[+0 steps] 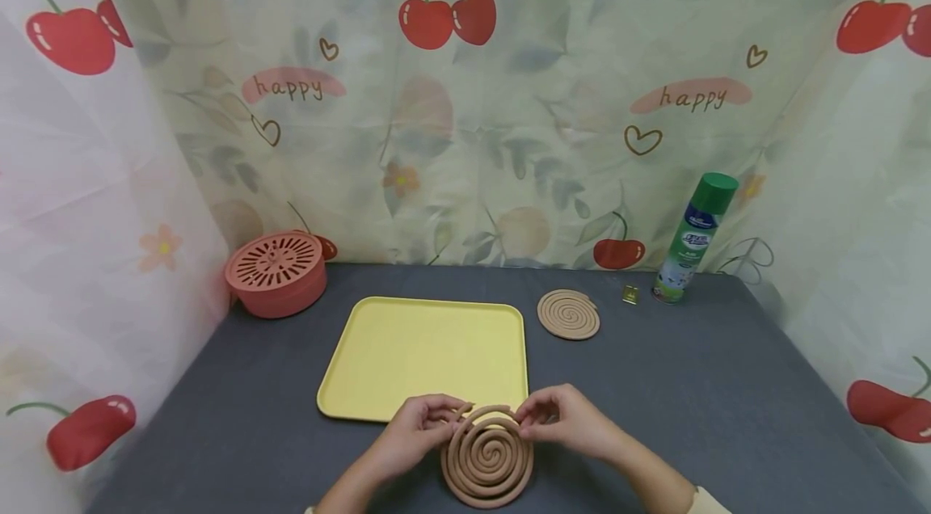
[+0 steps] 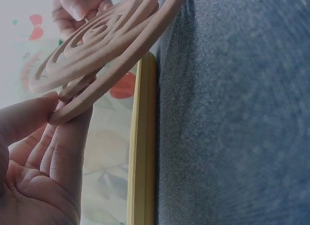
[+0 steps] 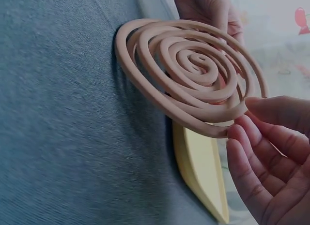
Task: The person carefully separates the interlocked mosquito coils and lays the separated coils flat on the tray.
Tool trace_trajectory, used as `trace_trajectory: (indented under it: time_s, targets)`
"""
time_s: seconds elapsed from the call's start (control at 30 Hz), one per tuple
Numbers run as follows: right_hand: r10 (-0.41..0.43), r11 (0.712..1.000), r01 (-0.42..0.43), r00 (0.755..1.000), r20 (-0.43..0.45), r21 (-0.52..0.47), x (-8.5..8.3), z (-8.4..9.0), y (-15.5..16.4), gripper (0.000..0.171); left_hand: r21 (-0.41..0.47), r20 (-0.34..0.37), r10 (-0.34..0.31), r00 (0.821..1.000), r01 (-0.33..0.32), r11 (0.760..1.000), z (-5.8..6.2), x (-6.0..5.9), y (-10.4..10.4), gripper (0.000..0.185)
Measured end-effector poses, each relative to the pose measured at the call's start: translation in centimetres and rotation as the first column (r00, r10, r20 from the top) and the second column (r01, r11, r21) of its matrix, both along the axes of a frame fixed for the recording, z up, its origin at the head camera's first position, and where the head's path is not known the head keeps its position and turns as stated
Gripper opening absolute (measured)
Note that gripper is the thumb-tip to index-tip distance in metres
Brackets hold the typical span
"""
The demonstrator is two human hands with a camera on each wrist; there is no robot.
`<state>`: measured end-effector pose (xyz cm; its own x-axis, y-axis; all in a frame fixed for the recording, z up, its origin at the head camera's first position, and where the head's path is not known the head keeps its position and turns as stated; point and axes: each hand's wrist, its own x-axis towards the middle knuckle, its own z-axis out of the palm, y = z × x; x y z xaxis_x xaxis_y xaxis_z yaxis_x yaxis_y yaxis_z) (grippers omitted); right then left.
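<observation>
A brown mosquito coil point(image 1: 489, 461) is held up at the near edge of the table, its rings partly spread apart, in front of a yellow tray point(image 1: 429, 352). My left hand point(image 1: 418, 433) pinches the coil's outer ring at the upper left between thumb and fingers. On the other side my right hand point(image 1: 570, 421) pinches the outer part at the upper right. The right wrist view shows the coil point(image 3: 193, 65) tilted, with gaps between its rings and the right thumb and fingertips at its edge. In the left wrist view the left thumb point(image 2: 29, 116) presses on the ring.
Another flat coil point(image 1: 569, 314) lies to the right of the tray. Beside it is a small gold metal piece point(image 1: 630, 295). A green spray can point(image 1: 694, 239) stands at the back right, and a round red slotted box point(image 1: 276, 275) at the back left. Patterned curtains enclose the table.
</observation>
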<state>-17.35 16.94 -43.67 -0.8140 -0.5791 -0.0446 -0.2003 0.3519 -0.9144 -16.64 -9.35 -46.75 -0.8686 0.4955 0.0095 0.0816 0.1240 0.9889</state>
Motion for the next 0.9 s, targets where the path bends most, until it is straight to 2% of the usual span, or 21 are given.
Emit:
trace_trajectory:
  time_s: [0.3,0.47,0.9]
  targets:
    - [-0.057,0.998,0.056,0.998,-0.023,-0.030,1.0,-1.3,0.1,0.018,0.015,0.041,0.006,0.999,-0.007,1.000,0.1,0.1,0.0,0.032]
    - [-0.113,0.992,0.115,0.993,0.038,-0.051,1.4,-2.0,0.1,0.020,0.032,0.057,0.004,0.998,-0.006,0.999,0.2,0.1,0.1,0.032]
    - [-0.179,0.968,0.195,0.978,0.111,-0.156,2.5,-3.1,-0.2,0.027,0.024,0.066,0.022,0.998,-0.024,0.999,0.2,0.2,0.2,0.033]
